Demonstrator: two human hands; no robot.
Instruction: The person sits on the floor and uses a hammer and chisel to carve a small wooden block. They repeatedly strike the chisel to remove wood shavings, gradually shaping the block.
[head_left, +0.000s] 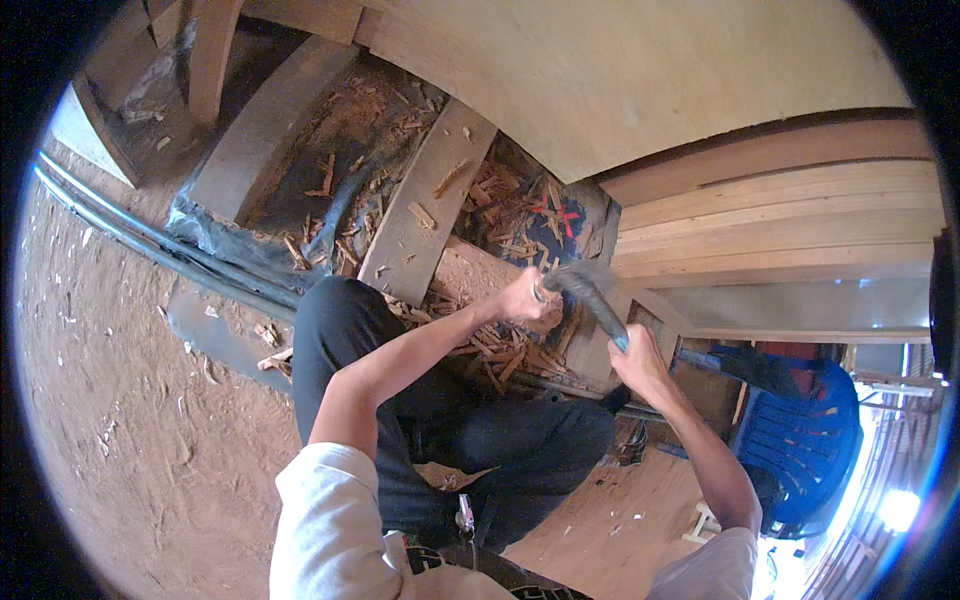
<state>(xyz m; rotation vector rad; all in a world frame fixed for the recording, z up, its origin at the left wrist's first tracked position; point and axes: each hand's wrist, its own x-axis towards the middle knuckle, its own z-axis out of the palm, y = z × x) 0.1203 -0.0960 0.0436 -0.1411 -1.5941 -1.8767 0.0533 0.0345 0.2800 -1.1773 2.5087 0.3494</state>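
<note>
My right hand (pixel 642 362) is wrapped round the handle of a hammer (pixel 600 308), whose dark head is smeared by motion. The hammer's head is close beside my left hand (pixel 522 300). That left hand is closed, with a small round end of something showing at its edge; the rest is hidden by the fingers. Below and beyond it lies a pale timber piece (pixel 478 268). Broken wood chips (pixel 505 350) are heaped under my hands.
A flat plank (pixel 425 215) lies to the left, with a curved board (pixel 265 135) beyond it. Large plywood (pixel 640 70) and stacked planks (pixel 780 220) stand at the far right. A blue plastic chair (pixel 805 440) is at the right. Dark pipes (pixel 170 250) cross the dirt floor.
</note>
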